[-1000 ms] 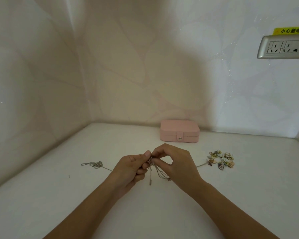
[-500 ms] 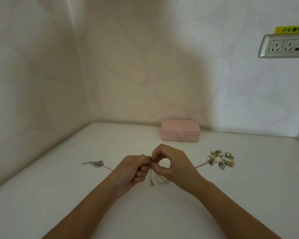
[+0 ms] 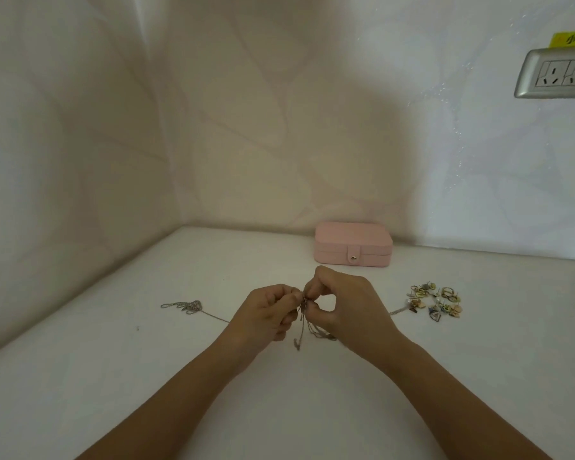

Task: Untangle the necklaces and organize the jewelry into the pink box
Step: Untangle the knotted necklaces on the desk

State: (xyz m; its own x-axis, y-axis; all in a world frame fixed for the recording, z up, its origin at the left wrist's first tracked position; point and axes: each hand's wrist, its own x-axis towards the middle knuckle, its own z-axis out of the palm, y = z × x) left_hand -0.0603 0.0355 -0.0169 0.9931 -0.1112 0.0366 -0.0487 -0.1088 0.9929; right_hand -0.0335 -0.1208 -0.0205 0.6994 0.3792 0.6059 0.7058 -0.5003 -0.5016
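**A:** Where is the tangle?

**B:** Held above the white table (image 3: 140,386), mid-view. The knot (image 3: 303,301) of the necklaces sits where the two hands meet; the left hand (image 3: 266,313) pinches it from 9 o'clock with curled fingers; the right hand (image 3: 349,307) pinches it from 3 o'clock, thumb and forefinger closed on the strands.

**A:** Which way do the chains run from that pinch?

**B:** Loose loops (image 3: 309,328) hang toward 6 o'clock; one chain trails along the table to a bunched end (image 3: 184,306) at 9 o'clock; another thin length (image 3: 397,311) shows at 3 o'clock, toward the pile of small jewelry (image 3: 434,302). So the long axis lies 9 to 3, straight across both grips.

**A:** So neither hand is nearer?

**B:** Both are on it; I judge the next pull should part the hands along that line; the snag itself is too small to read.

**A:** And the pink box (image 3: 353,244)?

**B:** Closed, clasp fastened, at 1 o'clock from the knot, nearer the right hand; what it holds cannot be seen.
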